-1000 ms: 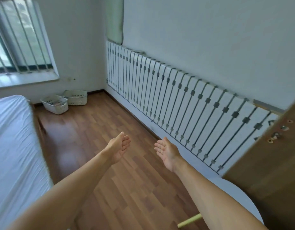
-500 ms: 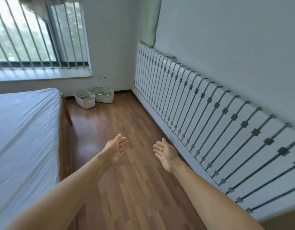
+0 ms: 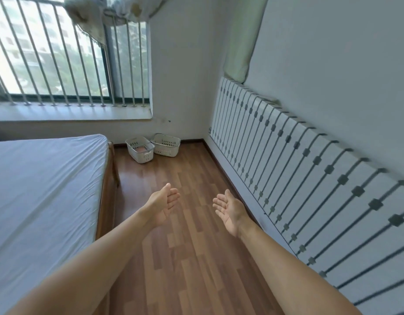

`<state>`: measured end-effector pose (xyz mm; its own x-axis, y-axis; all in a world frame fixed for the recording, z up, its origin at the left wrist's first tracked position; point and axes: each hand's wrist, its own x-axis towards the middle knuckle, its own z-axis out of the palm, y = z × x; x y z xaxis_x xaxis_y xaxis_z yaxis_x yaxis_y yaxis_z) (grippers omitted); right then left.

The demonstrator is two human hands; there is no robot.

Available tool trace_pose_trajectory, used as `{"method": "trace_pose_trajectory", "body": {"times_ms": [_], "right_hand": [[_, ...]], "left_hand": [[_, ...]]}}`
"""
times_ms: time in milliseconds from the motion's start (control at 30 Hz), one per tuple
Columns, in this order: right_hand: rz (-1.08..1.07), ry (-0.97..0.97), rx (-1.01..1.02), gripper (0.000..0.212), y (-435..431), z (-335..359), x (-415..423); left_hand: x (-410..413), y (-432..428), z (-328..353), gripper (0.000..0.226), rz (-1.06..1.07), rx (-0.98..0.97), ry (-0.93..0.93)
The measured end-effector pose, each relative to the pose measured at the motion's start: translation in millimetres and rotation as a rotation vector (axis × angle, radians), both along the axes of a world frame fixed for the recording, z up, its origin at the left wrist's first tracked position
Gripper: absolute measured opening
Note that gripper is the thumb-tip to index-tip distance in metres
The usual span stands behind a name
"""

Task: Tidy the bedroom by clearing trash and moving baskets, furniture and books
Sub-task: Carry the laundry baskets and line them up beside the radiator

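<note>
Both arms are stretched out over the wooden floor (image 3: 192,246). The left hand (image 3: 164,204) and right hand (image 3: 229,209) are held apart in the air, palms turned inward, each grip spread and nothing held. Well ahead, below the window (image 3: 60,53), two white baskets are set side by side on the floor: the left basket (image 3: 140,149), something pinkish inside, just beside the right basket (image 3: 165,144). The bed (image 3: 44,178) is seen at left, and a slatted white panel (image 3: 310,178) is propped along the right wall.

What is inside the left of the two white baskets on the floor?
The left basket holds something pinkish low down; what it is cannot be told. Its near wall covers the rest of the bottom.
</note>
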<state>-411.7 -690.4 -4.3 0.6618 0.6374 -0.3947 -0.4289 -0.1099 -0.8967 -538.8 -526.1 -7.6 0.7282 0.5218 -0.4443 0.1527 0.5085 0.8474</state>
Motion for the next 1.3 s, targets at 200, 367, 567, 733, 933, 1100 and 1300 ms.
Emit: {"method": "trace_pose_trajectory", "body": {"times_ms": [200,367,567,733,933,1100,1300], "right_hand": [[0.045,0.009,0.036,0.058,98,14,26],[0.102,0.026,0.008,0.058,146,7,33],[0.135,0.033,-0.015,0.058,202,-3,71],[0.169,0.034,-0.002,0.058,251,-9,116],[0.19,0.01,0.017,0.058,316,-7,205],[0.207,-0.001,-0.002,0.057,358,2,268],[0.239,0.024,-0.032,0.057,414,-14,328]], "left_hand": [[21,92,8,0.053,0.047,0.035,0.017],[29,138,-1,0.054,0.071,0.007,0.041],[55,186,-13,0.054,0.122,-0.018,0.05],[96,228,-17,0.053,0.153,-0.013,0.063],[176,288,-9,0.053,0.194,0.004,0.043],[234,323,-4,0.053,0.209,0.007,0.051],[281,365,-23,0.053,0.248,-0.035,0.099]]}}
